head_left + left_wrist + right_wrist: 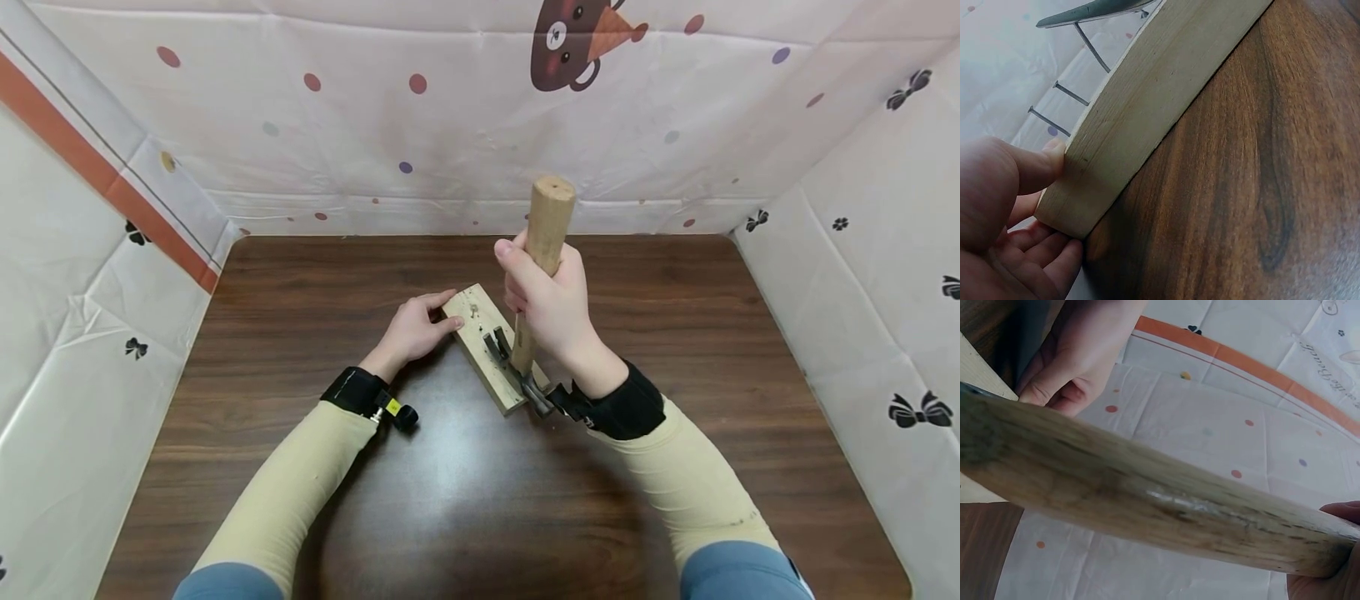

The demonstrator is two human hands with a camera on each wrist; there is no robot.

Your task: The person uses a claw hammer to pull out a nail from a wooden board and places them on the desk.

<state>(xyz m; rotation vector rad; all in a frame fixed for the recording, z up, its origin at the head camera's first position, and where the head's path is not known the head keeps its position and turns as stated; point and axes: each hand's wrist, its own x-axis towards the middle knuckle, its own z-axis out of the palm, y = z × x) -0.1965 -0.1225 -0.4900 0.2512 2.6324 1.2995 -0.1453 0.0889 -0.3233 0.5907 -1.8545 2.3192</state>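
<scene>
My right hand grips the wooden handle of a claw hammer, which stands nearly upright. The hammer's metal head is down at the near end of a pale wooden block. In the left wrist view, the claw reaches over a bent nail standing in the wood. Two more nails stick up closer to the far end. There my left hand holds the block, thumb on top and fingers at the end. The handle fills most of the right wrist view.
The block lies on a dark brown wooden table. A white patterned sheet hangs behind the table and along both sides. Each wrist carries a black strap, and a small camera sticks out from the left one.
</scene>
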